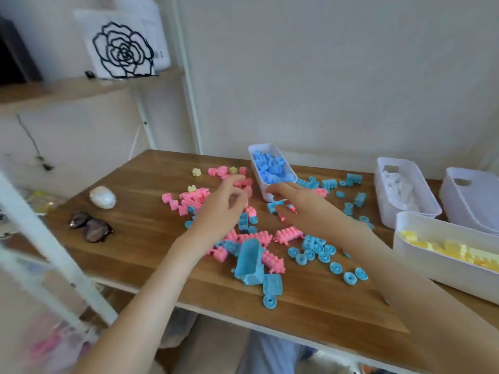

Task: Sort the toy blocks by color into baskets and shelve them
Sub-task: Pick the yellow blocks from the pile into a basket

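Note:
Pink blocks [287,234] and blue blocks [249,263] lie mixed on the wooden table [140,238], with several blue wheels [336,268] toward the right. A narrow white basket [252,157] at the back holds blue blocks. My left hand [220,211] hovers over the pink pile, fingers loosely curled, nothing plainly held. Just in front of the blue basket, my right hand [302,205] pinches a blue block [275,205] between thumb and fingers. Two small yellow blocks [196,171] sit at the back left of the pile.
At the right stand a basket of white blocks [380,171], an empty white basket [469,201] and a basket of yellow blocks [432,269]. Sunglasses [90,225] and a white oval object [103,197] lie on the left. A white shelf frame [54,247] with a rose-print bag [121,49] stands left.

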Motion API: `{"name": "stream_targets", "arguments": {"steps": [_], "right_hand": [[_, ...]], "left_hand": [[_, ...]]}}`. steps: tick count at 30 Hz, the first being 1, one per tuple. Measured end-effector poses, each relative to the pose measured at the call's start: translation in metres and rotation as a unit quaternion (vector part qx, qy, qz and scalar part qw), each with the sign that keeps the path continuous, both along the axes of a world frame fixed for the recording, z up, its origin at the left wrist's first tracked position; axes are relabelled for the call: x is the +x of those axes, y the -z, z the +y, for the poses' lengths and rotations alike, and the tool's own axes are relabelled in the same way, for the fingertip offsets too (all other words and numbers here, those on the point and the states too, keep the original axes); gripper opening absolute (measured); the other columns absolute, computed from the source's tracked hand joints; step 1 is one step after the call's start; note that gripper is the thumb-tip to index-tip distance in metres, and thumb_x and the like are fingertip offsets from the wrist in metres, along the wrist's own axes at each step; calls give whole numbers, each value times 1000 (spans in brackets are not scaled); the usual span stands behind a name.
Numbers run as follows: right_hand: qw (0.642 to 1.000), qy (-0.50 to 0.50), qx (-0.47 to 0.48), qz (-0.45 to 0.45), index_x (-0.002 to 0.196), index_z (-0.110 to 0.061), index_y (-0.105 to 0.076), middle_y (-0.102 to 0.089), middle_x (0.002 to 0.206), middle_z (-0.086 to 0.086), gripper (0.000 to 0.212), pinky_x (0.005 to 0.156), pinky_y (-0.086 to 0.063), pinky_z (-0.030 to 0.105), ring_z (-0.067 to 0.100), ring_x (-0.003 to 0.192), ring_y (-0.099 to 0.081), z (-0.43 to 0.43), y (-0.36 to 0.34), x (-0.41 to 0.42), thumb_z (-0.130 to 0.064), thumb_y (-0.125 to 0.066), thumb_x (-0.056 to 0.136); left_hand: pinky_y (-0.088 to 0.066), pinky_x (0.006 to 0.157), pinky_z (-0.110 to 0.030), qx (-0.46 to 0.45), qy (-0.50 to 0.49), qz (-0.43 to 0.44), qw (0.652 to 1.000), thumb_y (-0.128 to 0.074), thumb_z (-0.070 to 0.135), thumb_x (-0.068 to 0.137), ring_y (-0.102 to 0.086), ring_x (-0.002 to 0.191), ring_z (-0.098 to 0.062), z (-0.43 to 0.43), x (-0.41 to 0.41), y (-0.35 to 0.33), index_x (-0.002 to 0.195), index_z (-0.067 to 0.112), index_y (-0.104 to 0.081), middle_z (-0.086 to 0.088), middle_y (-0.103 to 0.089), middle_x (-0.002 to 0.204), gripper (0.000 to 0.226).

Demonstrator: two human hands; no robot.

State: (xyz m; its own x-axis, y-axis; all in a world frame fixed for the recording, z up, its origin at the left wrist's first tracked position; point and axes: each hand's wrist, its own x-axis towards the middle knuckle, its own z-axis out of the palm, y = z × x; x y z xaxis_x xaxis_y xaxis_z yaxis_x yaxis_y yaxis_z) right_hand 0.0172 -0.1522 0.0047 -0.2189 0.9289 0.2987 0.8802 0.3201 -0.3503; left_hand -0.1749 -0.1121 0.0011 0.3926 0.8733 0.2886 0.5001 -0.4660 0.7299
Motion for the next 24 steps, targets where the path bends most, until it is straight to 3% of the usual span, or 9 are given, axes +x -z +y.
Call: {"name": "stream_targets", "arguments": {"steps": [4,7,10,12,16,20,24], "right_hand": [[998,-37,-41,14,137,-16,-43,-51,130,3,43,90,-33,14,18,117,-51,36,0,-37,-12,-49,95],[997,-40,-67,22,142,-17,-39,-48,138,3,47,95,-33,16,19,122,-49,63,6,-58,-11,-47,96],[996,-30,-84,14,142,-15,-38,-48,139,4,45,89,-31,11,18,122,-49,90,13,-71,-15,-46,97],[996,-23,-88,5,141,-14,-38,-46,139,5,44,85,-26,8,18,123,-46,109,15,-76,-15,-44,98],[995,15,-96,11,142,-19,-36,-38,146,3,43,101,-35,26,20,129,-42,150,15,-81,-17,-40,100],[990,77,-117,9,144,-12,-31,-30,150,9,49,107,-33,36,28,133,-38,200,15,-82,-10,-41,97],[979,113,-169,-7,144,-12,-30,-30,148,12,57,107,-36,44,32,131,-39,241,31,-81,-10,-50,91]], "left_hand": [[-38,85,-20,4,-187,-65,980,-49,16,97,-57,107,-13,39,-74,22,130,20,-46,8,-63,106,33],[-37,86,-20,12,-241,-72,968,-48,10,97,-57,109,-17,66,-95,34,128,17,-48,-1,-63,113,32],[-39,92,-22,24,-243,-30,969,-49,14,96,-52,115,-15,94,-94,45,129,19,-50,-3,-56,126,33],[-41,103,-34,33,-234,6,972,-51,25,96,-47,121,-17,115,-91,53,129,25,-51,0,-50,133,33],[-31,111,-46,-19,-228,5,973,-51,42,93,-36,130,-17,155,-94,60,124,30,-54,4,-42,139,33],[-23,112,-47,-40,-184,-20,982,-49,42,95,-39,125,-14,178,-98,68,101,34,-61,9,-51,128,16],[-13,107,-40,-38,-137,77,987,-54,43,92,-33,128,-11,183,-98,71,94,32,-65,13,-49,131,16]]}}
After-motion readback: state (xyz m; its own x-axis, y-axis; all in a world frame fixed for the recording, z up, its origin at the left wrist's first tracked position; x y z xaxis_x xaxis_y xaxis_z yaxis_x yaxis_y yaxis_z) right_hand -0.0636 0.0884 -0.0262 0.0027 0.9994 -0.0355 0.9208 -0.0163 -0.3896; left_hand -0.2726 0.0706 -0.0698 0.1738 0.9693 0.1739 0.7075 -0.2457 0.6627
